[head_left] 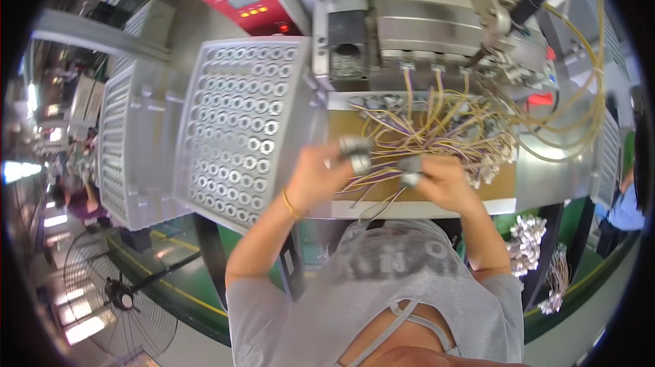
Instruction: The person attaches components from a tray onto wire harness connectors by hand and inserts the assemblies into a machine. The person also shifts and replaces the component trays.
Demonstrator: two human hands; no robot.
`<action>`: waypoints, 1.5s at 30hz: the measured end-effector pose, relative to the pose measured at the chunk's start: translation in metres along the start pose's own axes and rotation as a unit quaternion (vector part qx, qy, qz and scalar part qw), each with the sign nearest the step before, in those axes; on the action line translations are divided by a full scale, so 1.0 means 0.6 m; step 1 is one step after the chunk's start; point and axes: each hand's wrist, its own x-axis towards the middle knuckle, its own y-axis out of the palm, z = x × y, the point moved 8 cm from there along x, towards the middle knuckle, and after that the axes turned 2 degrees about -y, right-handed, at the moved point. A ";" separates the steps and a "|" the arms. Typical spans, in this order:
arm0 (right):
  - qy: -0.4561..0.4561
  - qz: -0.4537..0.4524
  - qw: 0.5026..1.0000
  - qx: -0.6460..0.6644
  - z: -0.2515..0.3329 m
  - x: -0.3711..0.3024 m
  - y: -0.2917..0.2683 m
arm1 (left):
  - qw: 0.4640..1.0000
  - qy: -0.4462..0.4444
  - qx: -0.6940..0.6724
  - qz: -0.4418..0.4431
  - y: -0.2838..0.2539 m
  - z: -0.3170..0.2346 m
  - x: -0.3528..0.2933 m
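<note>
A pile of thin yellow and purple wires point(430, 131) with small connectors at their ends lies on the brown work surface in front of me. My left hand point(319, 174), with pale covers on its fingertips and a yellow band at the wrist, is closed at the left ends of a few wires point(379, 174). Opposite it, my right hand point(445, 181) pinches the same few wires between covered thumb and fingers. Both hands are slightly blurred, and the exact grip points are partly hidden by the fingertips.
A grey tray point(235, 121) with rows of round metal parts tilts at the left. Beyond the wires stands a metal machine point(426, 29) with wires at its front edge. A red and white control box point(256, 2) sits at the back left. Wire bundles point(529, 244) hang below right.
</note>
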 end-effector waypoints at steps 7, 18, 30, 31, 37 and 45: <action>0.110 0.017 0.946 0.306 -0.038 -0.042 -0.022 | 0.833 -0.040 0.439 -0.334 -0.276 0.152 0.108; 0.119 -0.107 0.983 0.087 -0.027 -0.003 -0.041 | 0.977 -0.005 -0.171 -0.129 -0.107 0.040 0.041; 0.067 -0.153 0.974 0.156 -0.004 -0.003 -0.047 | 0.904 -0.074 -0.417 0.056 0.130 0.001 -0.012; 0.065 -0.152 0.974 0.154 -0.004 -0.003 -0.048 | 0.904 -0.062 -0.419 0.053 0.128 -0.003 -0.011; -0.013 -0.155 0.985 0.073 0.021 0.004 -0.065 | 0.927 -0.011 -0.373 0.044 0.123 -0.027 -0.011; 0.062 -0.142 0.980 0.124 0.004 -0.009 -0.042 | 0.900 -0.068 -0.431 0.005 0.141 -0.014 0.003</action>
